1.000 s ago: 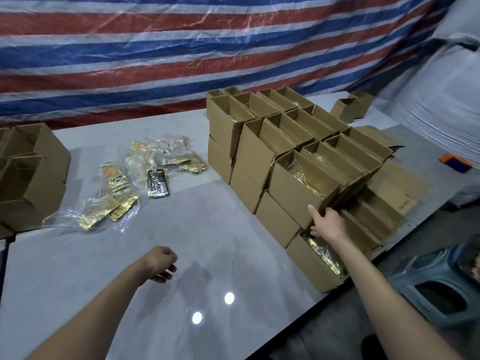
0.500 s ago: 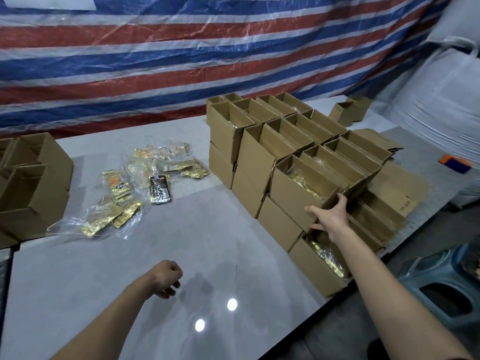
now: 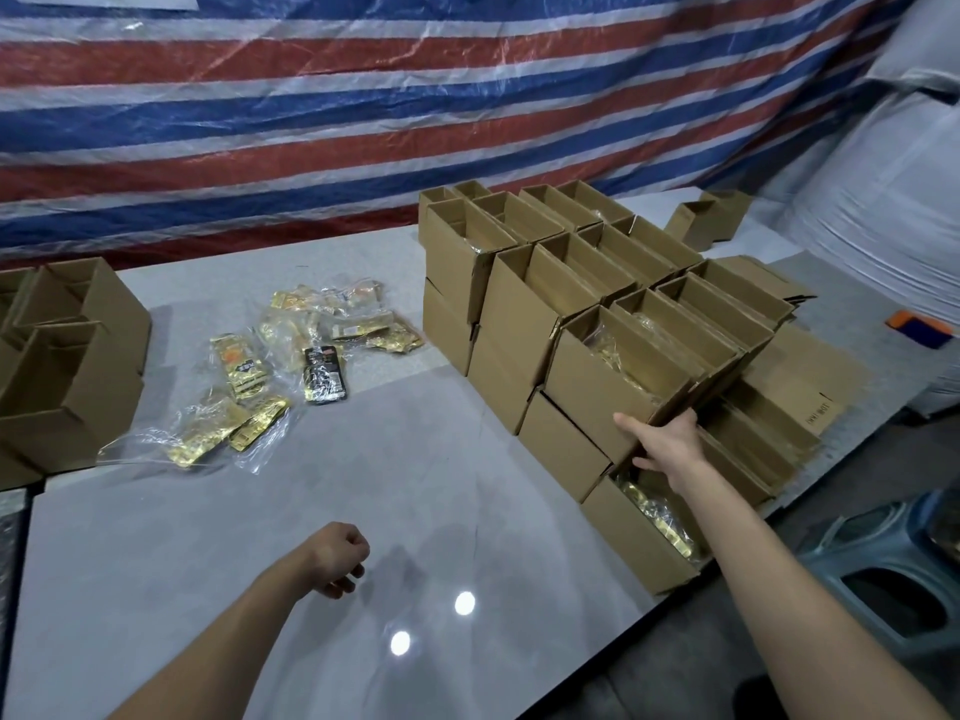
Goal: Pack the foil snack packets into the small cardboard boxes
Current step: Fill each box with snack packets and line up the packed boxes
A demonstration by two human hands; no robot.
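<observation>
Several small open cardboard boxes [image 3: 524, 314] stand stacked in two layers at the right of the grey table [image 3: 426, 501]. My right hand [image 3: 662, 441] grips the near end of an upper box [image 3: 597, 387] that holds gold foil packets. Below my wrist, a lower box [image 3: 631, 537] shows more gold packets inside. Loose foil snack packets [image 3: 244, 366] in clear plastic wrap lie at the table's left middle, among them a black one [image 3: 324, 376]. My left hand [image 3: 337, 558] hovers over the near table with loosely curled fingers, holding nothing.
More open cardboard boxes [image 3: 67, 366] stand at the left edge. Two small boxes [image 3: 706, 220] sit at the far right corner. A striped tarp [image 3: 415, 96] hangs behind. An orange and blue object [image 3: 919, 327] lies to the right, and a blue plastic stool [image 3: 893, 574] stands below the table's edge.
My right hand slid up from the lower box's edge to grip the upper box's near end. My left hand stayed over the near table. The view shifted slightly downward.
</observation>
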